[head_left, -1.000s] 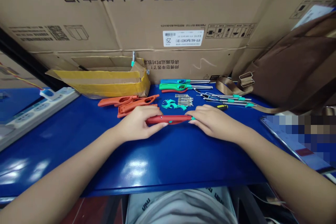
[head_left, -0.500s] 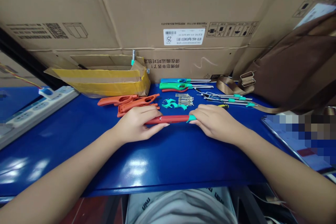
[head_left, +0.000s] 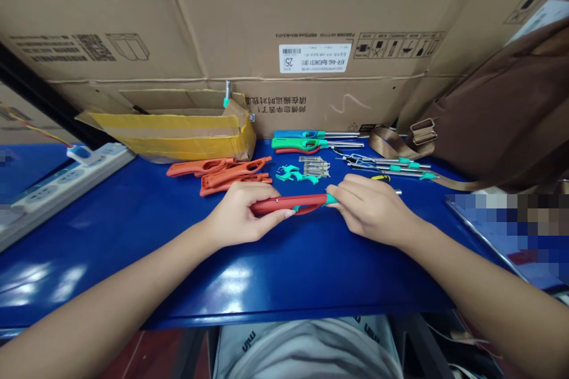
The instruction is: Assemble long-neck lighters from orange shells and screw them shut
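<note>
A red lighter (head_left: 288,204) of the long-necked kind is held level above the blue table. My left hand (head_left: 244,213) is closed round its handle, the thumb beside the green trigger. My right hand (head_left: 373,207) grips the other end at the green collar; the metal tube is mostly hidden in the fingers, and a bit of metal shows past them. Behind lie orange handle shells (head_left: 235,175), green triggers (head_left: 296,174), clear and metal small parts (head_left: 315,166) and several metal tubes with green collars and wires (head_left: 400,167).
Whole lighters in blue and green (head_left: 296,143) lie at the back. A yellow-taped cardboard box (head_left: 178,133) stands at back left, near a white power strip (head_left: 66,177). A brown bag (head_left: 493,106) and a tablet-like device (head_left: 502,237) are on the right. A large carton (head_left: 222,41) walls the back.
The red lighter has turned about its length, so its trigger and the loop of its guard show now. Both hands still hold it and appear slightly further right as the view shifts.
</note>
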### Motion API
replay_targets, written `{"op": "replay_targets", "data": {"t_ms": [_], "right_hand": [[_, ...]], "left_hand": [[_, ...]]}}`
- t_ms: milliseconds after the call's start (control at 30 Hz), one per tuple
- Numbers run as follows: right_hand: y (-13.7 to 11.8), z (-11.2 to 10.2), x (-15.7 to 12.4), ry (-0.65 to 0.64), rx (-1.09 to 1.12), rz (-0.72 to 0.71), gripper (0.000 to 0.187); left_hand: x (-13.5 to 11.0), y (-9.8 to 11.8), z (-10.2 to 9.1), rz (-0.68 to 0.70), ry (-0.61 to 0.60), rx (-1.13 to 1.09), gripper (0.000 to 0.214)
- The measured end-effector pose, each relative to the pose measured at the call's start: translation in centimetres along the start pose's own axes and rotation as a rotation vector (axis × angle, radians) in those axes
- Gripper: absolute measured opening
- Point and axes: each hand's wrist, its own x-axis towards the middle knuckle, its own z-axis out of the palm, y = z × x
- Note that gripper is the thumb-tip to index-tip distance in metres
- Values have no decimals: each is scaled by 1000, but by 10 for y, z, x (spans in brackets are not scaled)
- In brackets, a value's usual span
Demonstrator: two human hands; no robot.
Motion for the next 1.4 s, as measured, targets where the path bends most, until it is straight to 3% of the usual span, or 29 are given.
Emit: {"op": "replay_targets", "data": {"t_ms": [100,300,533,733,867,967,1067,1200,1400], "right_hand": [[1,-1,0,1,18,31,27],[1,6,1,-86,114,116,24],[0,10,0,-282,68,92,29],[-3,11,0,-351,72,110,28],[-7,6,5,-426,114,170,25],[-9,1,9,-521,192,246,26],[-5,-1,9,-569,241,285,28],[7,-1,6,-569,207,319,25],[23,-11,1,-585,75,330,22]], "left_hand": [[1,2,2,-117,-6,-101,28],[6,-5,-1,-470,-192,-354,36],[6,-9,5,-529,-250,-394,40],[6,-6,6,-593,-267,-418,39],[8,-8,3,-679,-341,-491,45],[9,-12,4,-590,-325,-439,38],[7,-17,5,-333,-226,-302,25],[3,-24,5,-75,-211,-59,31],[0,-27,0,-39,-316,167,38]]}}
